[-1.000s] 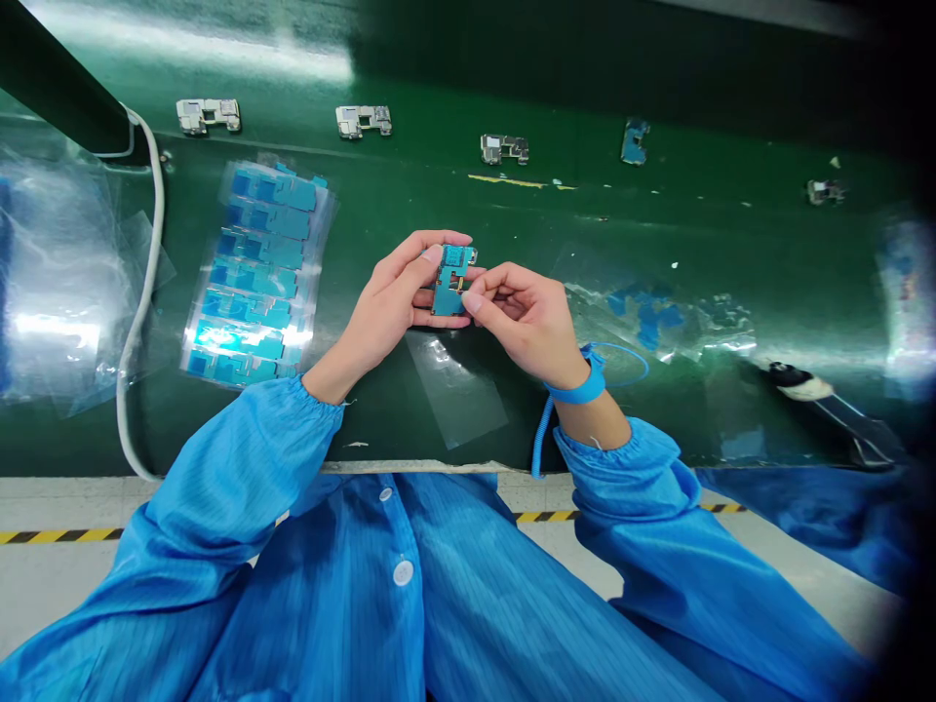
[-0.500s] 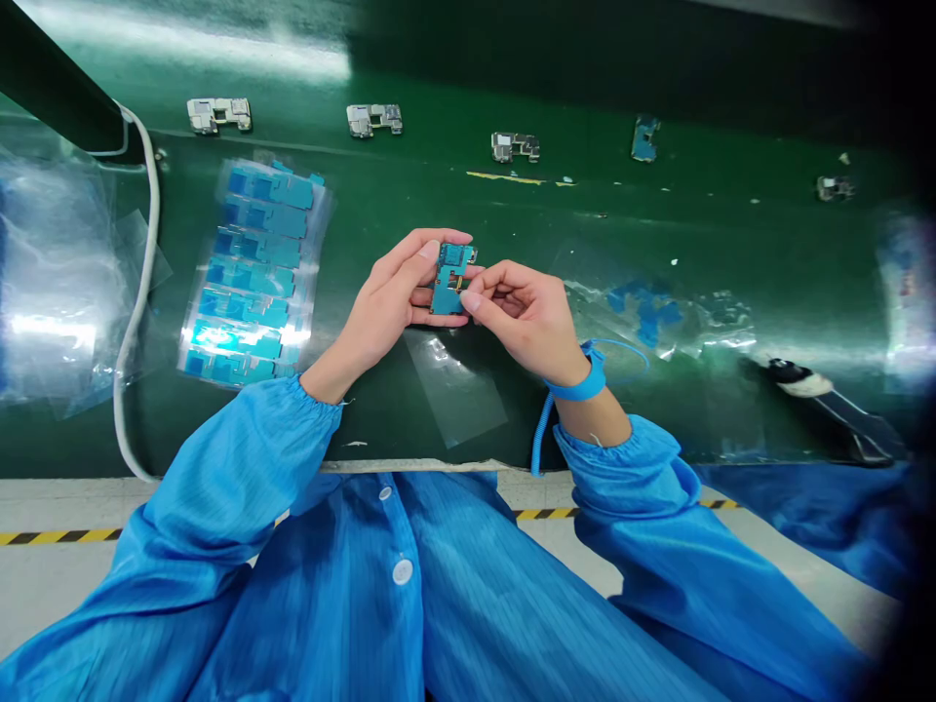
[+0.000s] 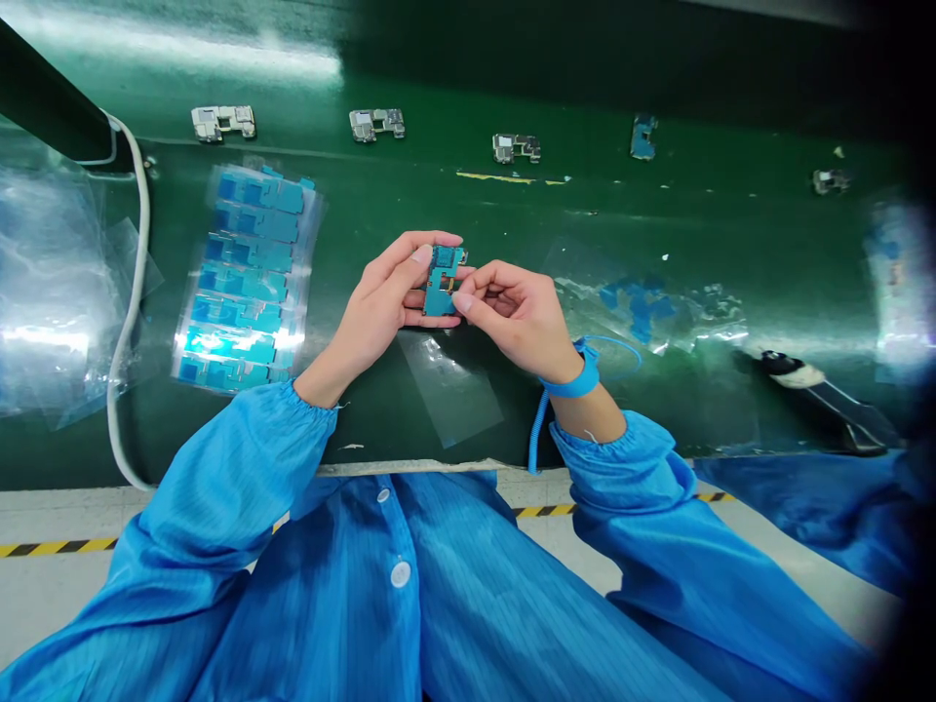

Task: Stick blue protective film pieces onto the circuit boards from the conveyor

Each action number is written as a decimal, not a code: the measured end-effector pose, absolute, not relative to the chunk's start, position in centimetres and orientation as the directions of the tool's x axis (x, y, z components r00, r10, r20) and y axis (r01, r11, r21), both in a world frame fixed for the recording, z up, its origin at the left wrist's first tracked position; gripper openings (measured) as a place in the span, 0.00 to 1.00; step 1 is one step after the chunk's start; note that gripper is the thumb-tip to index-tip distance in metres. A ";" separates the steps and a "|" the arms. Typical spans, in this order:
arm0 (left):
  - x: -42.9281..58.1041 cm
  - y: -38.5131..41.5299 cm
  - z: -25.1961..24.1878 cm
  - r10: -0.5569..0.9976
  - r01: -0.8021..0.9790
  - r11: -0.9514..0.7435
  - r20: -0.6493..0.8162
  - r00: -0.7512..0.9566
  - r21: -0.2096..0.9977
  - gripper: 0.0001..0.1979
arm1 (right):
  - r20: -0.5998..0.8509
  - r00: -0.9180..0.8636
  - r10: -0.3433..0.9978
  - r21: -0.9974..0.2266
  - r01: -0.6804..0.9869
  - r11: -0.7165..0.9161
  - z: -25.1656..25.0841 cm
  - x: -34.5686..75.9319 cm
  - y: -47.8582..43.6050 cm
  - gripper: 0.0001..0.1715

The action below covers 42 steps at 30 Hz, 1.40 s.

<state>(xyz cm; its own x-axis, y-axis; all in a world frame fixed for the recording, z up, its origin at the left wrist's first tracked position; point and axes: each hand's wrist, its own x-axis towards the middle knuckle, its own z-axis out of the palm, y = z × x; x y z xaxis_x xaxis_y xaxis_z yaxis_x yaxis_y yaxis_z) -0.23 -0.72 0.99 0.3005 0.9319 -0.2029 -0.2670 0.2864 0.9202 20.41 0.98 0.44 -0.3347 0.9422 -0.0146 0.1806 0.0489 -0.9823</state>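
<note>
The left hand (image 3: 376, 292) grips the board (image 3: 439, 300) between thumb and fingers, above the surface (image 3: 380, 200); the right hand's (image 3: 518, 307) fingers touch its lower right edge, their grip unclear.

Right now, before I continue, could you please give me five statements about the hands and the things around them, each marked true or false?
1. The left hand holds a blue-faced circuit board. True.
2. The right hand is far from the circuit board. False: its fingertips are at the circuit board's edge.
3. The blue wristband is on the left wrist. False: the blue wristband is on the right wrist.
4. A clear sheet lies on the table. True.
5. The rows of blue film lie left of the left hand. True.
</note>
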 end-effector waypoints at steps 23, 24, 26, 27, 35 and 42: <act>-0.4 -0.7 1.3 0.924 -0.277 0.305 -0.213 0.317 0.911 0.23 | -0.006 -0.352 0.936 -0.982 0.181 0.062 0.3 20.5 1.1 0.28; -0.4 -0.7 1.3 0.925 -0.284 0.306 -0.212 0.316 0.909 0.23 | -0.003 -0.353 0.936 -0.982 0.177 0.064 0.3 20.5 1.1 0.28; -0.4 -0.7 1.3 0.927 -0.288 0.303 -0.211 0.310 0.909 0.23 | -0.001 -0.353 0.936 -0.983 0.172 0.064 0.3 20.5 1.1 0.27; -0.3 -0.8 1.3 0.928 -0.283 0.301 -0.211 0.307 0.910 0.23 | -0.001 -0.351 0.936 -0.983 0.171 0.063 0.3 20.5 1.1 0.27; -0.3 -0.8 0.8 0.931 -0.265 0.265 -0.175 0.321 0.927 0.27 | 0.006 -0.357 0.934 -0.983 0.168 0.071 0.3 20.5 1.1 0.27; -0.5 -0.4 -0.4 0.921 -0.318 0.213 -0.081 0.381 0.924 0.36 | 0.030 -0.354 0.935 -0.985 0.150 0.089 0.0 20.7 1.2 0.25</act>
<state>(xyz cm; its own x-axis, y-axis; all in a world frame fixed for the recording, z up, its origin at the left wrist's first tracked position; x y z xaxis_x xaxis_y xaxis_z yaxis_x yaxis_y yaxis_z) -0.53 -0.44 -0.42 0.3811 0.9209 -0.0814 -0.3179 0.2132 0.9238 20.68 1.16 -0.04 -0.3544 0.9346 0.0301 0.1501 0.0886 -0.9847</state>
